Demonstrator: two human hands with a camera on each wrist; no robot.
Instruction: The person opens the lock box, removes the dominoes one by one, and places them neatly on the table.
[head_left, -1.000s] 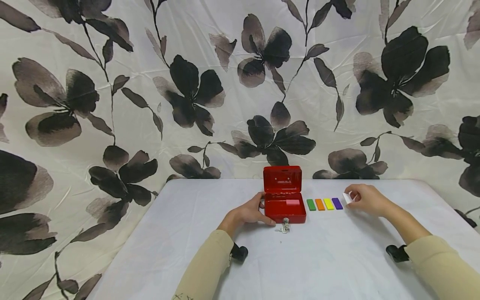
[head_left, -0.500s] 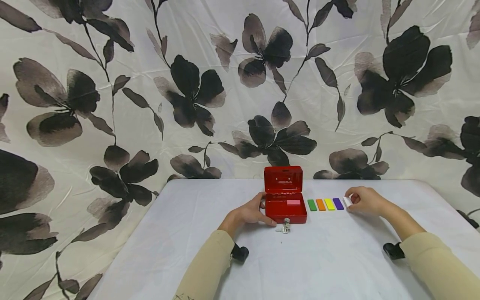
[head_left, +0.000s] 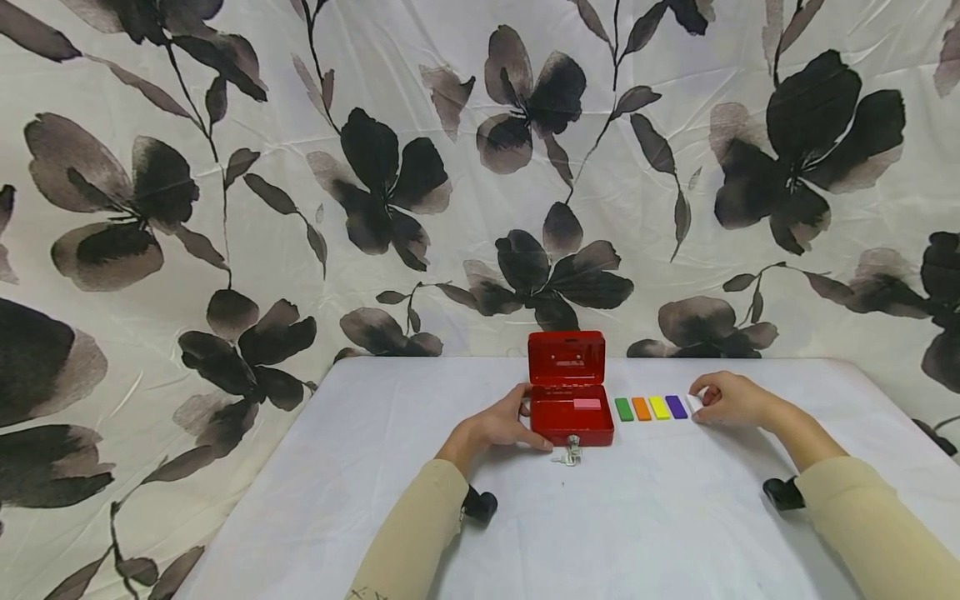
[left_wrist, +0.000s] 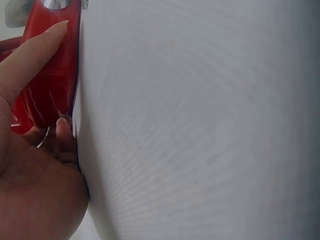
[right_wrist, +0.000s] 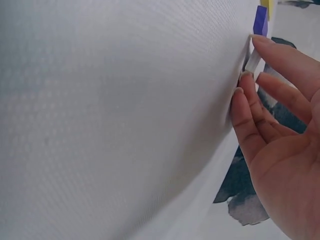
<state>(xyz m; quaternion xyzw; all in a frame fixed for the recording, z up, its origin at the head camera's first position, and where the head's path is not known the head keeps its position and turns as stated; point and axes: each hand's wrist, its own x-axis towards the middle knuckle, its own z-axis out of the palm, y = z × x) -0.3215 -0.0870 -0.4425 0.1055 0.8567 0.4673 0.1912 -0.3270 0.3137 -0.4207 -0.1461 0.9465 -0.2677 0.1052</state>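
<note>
A red cash box point(head_left: 588, 437) stands with its lid raised, a pink block point(head_left: 587, 404) lying inside. My left hand point(head_left: 501, 421) grips the box at its left front corner; in the left wrist view the thumb lies along the front wall and the other fingers are round the side. To the right of the box runs a row of blocks: green point(head_left: 624, 409), orange point(head_left: 641, 408), yellow point(head_left: 659, 407) and purple point(head_left: 676, 407). At the row's right end my right hand point(head_left: 733, 400) pinches a white block point(right_wrist: 253, 61) next to the purple one, partly hidden by the fingers.
A lock with keys point(head_left: 572, 454) hangs at the front of the box. White cloth point(head_left: 600, 533) covers the table, and a flower-printed curtain point(head_left: 450, 208) rises directly behind its back edge.
My right hand has brought the white block left and laid it down flat beside the purple one. The left hand keeps its place on the box.
</note>
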